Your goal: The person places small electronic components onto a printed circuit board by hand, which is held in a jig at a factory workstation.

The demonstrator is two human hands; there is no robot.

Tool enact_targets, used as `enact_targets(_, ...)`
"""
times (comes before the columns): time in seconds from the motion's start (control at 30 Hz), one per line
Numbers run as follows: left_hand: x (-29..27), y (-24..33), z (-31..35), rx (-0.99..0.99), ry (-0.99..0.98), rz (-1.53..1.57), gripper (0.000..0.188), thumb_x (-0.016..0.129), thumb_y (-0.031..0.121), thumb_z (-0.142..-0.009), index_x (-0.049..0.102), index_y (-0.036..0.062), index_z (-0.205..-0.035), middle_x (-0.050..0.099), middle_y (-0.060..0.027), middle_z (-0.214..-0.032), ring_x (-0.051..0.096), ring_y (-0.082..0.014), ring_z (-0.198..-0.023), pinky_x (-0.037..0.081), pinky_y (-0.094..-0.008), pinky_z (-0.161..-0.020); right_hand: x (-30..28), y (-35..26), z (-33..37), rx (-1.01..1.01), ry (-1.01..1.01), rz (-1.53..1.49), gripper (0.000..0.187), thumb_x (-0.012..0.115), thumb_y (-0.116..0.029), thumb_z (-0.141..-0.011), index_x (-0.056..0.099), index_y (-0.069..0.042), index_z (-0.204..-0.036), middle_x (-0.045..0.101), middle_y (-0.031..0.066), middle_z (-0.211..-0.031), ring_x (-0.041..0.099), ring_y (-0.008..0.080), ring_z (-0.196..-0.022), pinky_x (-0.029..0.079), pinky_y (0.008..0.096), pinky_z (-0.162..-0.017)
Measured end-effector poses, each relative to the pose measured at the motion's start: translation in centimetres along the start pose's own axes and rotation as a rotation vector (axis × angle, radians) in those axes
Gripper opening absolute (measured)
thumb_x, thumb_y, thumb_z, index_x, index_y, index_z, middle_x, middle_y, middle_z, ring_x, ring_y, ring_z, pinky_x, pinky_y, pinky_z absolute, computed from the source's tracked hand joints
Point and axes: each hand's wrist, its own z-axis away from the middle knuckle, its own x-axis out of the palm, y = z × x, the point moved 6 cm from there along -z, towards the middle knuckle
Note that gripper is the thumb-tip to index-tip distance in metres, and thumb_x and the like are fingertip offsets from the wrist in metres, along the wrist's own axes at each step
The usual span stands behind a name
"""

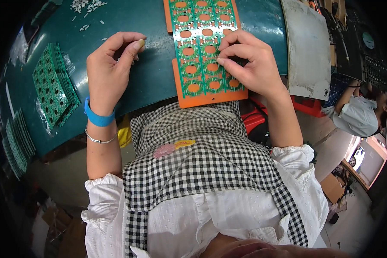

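Note:
A green circuit board panel [201, 50] with rows of round cut-outs lies on an orange carrier plate [193, 101] at the table's near edge. Over the panel's right side is my right hand [254, 64], thumb and fingers curled close together with the tips near the board; anything pinched there is too small to make out. My left hand [112, 63] is held above the table, left of the panel and apart from it. Its fingers are curled in to the thumb, and small pale bits show by the fingertips, too small to name.
Small white parts [85, 5] lie loose on the green table [146, 81] at the far left. Stacked green panels [51, 86] stand at the left, more panels [19, 142] nearer the edge. A grey board [307, 51] lies at right; another person [359, 114] sits beyond.

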Motion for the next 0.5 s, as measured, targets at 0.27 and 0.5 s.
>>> enact_targets(0.27, 1.5, 0.8, 0.4, -0.042, -0.054, 0.226, 0.008, 0.066, 0.003, -0.092, 0.069, -0.0023, -0.097, 0.071, -0.0027, -0.087, 0.062, -0.0077, -0.075, 0.051, -0.0215, -0.070, 0.5, -0.8, -0.6, -0.082, -0.025, 0.090, 0.009, 0.077, -0.005, -0.074, 0.071, -0.004, -0.080, 0.064, 0.0033, -0.087, 0.065, 0.0214, -0.081, 0.054, 0.0330, -0.070)
enact_targets(0.5, 4.0, 0.2, 1.2, -0.269, -0.167, 0.765, 0.020, 0.069, 0.004, -0.091, 0.065, -0.0050, -0.109, 0.072, -0.0103, -0.096, 0.066, -0.0117, -0.082, 0.054, -0.0228, -0.074, -0.3, -1.6, -0.9, -0.071, 0.039, 0.019, 0.024, 0.084, -0.011, -0.067, 0.073, -0.006, -0.087, 0.067, 0.0042, -0.091, 0.066, 0.0217, -0.082, 0.054, 0.0336, -0.069)
